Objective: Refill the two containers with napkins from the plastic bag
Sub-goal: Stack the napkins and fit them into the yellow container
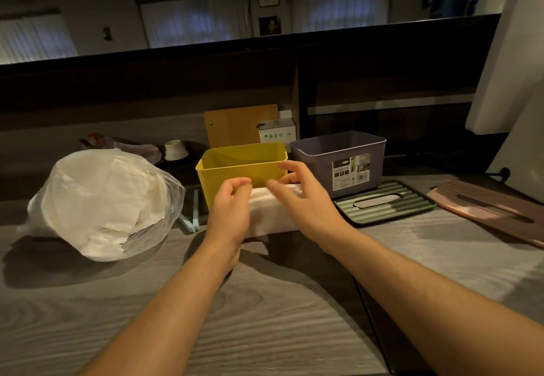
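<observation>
Plastic bag (pixel 103 201) of napkins lies at left on the surface (pixel 265 316). Left hand (pixel 231 204), fingers curled, and right hand (pixel 303 196), fingers spread, hover at a white napkin stack (pixel 273 213) before the yellow container (pixel 241 166); purple container (pixel 341 160) stands right.

Bag (pixel 103 201) left — napkin stack (pixel 273 210) before two containers (pixel 243 166).

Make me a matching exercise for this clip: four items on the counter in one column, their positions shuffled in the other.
Things:
1. yellow ribbed plastic container
2. purple plastic container with a label
3. clear plastic bag of white napkins
4. green ridged slotted lid

Places:
A. far left on the counter
B. flat in front of the purple container
C. centre, behind the hands
D. right of the yellow container

Pairs: 1-C, 2-D, 3-A, 4-B
</observation>
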A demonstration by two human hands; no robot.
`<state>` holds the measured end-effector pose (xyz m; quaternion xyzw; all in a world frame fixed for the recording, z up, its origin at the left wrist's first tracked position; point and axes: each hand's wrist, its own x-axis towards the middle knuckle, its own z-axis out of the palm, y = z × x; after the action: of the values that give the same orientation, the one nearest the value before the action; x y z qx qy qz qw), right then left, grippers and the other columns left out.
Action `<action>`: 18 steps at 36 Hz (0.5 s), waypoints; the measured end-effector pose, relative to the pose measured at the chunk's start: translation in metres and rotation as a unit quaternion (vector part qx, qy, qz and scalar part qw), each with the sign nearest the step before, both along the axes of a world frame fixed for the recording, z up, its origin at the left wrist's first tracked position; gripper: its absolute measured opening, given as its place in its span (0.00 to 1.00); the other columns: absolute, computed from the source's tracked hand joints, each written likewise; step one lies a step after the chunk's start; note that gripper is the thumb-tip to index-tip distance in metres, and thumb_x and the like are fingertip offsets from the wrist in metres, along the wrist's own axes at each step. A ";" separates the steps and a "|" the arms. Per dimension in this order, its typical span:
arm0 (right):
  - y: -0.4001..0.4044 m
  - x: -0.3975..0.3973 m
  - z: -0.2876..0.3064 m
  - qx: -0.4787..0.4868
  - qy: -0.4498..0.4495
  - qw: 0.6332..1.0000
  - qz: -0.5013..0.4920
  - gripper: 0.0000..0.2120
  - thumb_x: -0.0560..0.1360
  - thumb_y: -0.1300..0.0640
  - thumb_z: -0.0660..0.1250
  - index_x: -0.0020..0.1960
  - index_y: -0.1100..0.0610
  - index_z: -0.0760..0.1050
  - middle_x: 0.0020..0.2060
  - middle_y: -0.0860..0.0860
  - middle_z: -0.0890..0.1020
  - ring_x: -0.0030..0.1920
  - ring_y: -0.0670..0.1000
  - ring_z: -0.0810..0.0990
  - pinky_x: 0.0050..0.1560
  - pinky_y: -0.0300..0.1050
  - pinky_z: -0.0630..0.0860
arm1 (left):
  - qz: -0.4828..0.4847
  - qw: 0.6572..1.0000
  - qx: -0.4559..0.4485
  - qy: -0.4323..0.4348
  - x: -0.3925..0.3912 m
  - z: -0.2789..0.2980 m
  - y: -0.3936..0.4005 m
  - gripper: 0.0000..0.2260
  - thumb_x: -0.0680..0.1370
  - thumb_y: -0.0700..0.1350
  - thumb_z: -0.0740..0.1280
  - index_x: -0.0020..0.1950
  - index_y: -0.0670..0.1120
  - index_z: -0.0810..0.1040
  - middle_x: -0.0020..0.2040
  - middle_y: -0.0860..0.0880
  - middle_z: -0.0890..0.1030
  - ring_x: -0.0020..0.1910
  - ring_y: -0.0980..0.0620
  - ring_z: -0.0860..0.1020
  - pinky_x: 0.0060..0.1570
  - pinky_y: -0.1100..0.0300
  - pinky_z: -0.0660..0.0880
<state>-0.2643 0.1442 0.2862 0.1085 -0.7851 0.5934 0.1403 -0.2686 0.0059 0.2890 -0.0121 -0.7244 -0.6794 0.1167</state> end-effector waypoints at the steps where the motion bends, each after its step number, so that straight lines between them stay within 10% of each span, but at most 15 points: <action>1: 0.003 0.001 -0.002 0.033 0.004 0.999 0.021 0.26 0.79 0.47 0.68 0.74 0.44 0.64 0.60 0.45 0.73 0.59 0.43 0.75 0.49 0.34 0.73 | -0.012 1.000 0.016 -0.007 0.001 0.001 -0.001 0.06 0.85 0.51 0.60 0.58 0.55 0.75 0.54 0.53 0.78 0.51 0.54 0.78 0.42 0.60 0.74; 8: 0.013 0.003 -0.002 0.087 -0.005 0.996 0.021 0.34 0.77 0.64 0.67 0.77 0.43 0.60 0.64 0.46 0.72 0.63 0.49 0.74 0.58 0.41 0.77 | -0.044 0.999 -0.009 -0.015 0.003 0.000 -0.005 0.11 0.83 0.52 0.64 0.65 0.56 0.72 0.56 0.51 0.78 0.53 0.51 0.80 0.46 0.56 0.79; 14: 0.006 -0.001 -0.004 -0.002 -0.015 1.000 -0.001 0.26 0.80 0.63 0.62 0.73 0.42 0.66 0.59 0.44 0.75 0.56 0.44 0.76 0.45 0.33 0.73 | 0.012 1.000 -0.019 0.012 -0.003 -0.001 0.000 0.08 0.83 0.51 0.65 0.60 0.53 0.77 0.55 0.53 0.78 0.52 0.55 0.76 0.41 0.62 0.73; 18: 0.000 -0.002 -0.003 -0.030 -0.022 0.999 -0.014 0.20 0.83 0.55 0.61 0.73 0.44 0.67 0.60 0.44 0.75 0.54 0.42 0.74 0.43 0.31 0.69 | 0.030 0.999 -0.012 0.002 -0.006 -0.003 -0.002 0.04 0.83 0.49 0.64 0.56 0.56 0.78 0.54 0.53 0.79 0.54 0.52 0.77 0.54 0.52 0.79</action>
<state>-0.2660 0.1441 0.2828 0.0803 -0.7710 0.6173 0.1343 -0.2749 0.0044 0.2860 0.0069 -0.7320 -0.6671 0.1383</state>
